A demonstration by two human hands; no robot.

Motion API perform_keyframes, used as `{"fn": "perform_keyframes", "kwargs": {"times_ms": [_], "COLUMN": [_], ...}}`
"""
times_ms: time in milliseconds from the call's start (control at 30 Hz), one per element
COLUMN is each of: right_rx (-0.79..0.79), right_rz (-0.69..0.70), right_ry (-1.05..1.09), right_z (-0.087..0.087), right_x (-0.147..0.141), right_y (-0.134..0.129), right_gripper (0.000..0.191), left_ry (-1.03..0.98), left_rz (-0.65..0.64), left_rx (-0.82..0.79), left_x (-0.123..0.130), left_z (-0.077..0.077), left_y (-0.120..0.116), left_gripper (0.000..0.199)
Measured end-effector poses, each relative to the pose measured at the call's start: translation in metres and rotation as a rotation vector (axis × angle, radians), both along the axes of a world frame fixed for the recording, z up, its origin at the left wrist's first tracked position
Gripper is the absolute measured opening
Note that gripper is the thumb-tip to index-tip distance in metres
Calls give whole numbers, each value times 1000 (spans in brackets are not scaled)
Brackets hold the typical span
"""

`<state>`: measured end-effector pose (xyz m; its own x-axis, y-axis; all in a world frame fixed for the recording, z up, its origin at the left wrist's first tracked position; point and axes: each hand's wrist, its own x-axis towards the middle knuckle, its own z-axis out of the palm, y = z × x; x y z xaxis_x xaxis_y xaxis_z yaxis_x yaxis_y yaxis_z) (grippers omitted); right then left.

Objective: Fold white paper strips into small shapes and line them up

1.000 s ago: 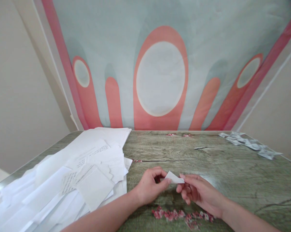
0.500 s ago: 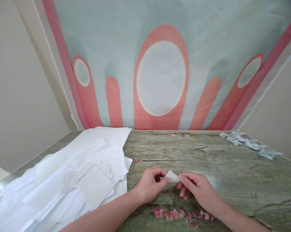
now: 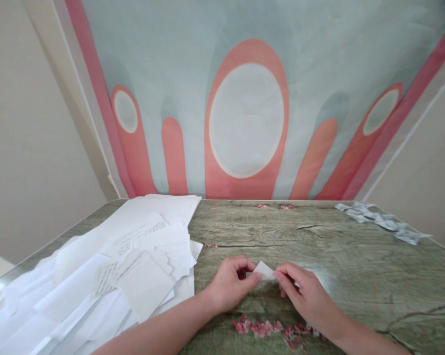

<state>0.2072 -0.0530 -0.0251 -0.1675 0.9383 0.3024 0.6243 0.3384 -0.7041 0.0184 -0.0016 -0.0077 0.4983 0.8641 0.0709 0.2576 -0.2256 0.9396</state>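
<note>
Between my two hands is a small folded piece of white paper, held just above the wood-patterned table. My left hand pinches its left end between thumb and fingers. At the right corner, the thumb and forefinger of my right hand close on the same paper, the other fingers curled beneath. A peaked corner of the paper points up between the hands. Its lower folds are partly hidden by my fingers.
A wide heap of white paper sheets and scraps, some printed, covers the table's left side. Several small folded paper pieces lie at the far right edge. Behind the table hangs a backdrop with pink arches.
My right hand has shifted slightly right and its lower fingers have curled in. The left hand and the folded paper have barely moved.
</note>
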Motion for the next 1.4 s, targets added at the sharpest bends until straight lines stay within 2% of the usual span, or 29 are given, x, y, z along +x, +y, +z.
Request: {"fn": "perform_keyframes", "kwargs": {"times_ms": [233, 433, 533, 600, 833, 933, 1100, 1400], "right_rx": [-102, -127, -149, -175, -201, -195, -180, -187], "right_rz": [44, -5, -44, -55, -51, -45, -41, -57], "right_ry": [104, 144, 223, 277, 347, 340, 315, 290], "right_z": [4, 2, -1, -3, -5, -4, -5, -5], "right_x": [0, 2, 3, 3, 3, 3, 5, 5], "right_y": [1, 1, 4, 6, 6, 6, 6, 4], "right_gripper": [30, 28, 28, 29, 27, 27, 27, 28], "left_ry": [-41, -99, -205, -284, -443, -448, -483, -447], "left_rz": [8, -6, 19, 5, -159, -206, -208, -213], "left_rx": [-56, -67, -218, -360, -805, -905, -891, -706], "left_x": [1, -1, -2, -3, -7, -7, -5, -4], "left_z": [0, -4, -8, -9, -7, -6, -6, -5], "left_y": [1, 4, 8, 12, 18, 15, 12, 8], "left_gripper": [24, 36, 49, 51, 29, 24, 28, 44]}}
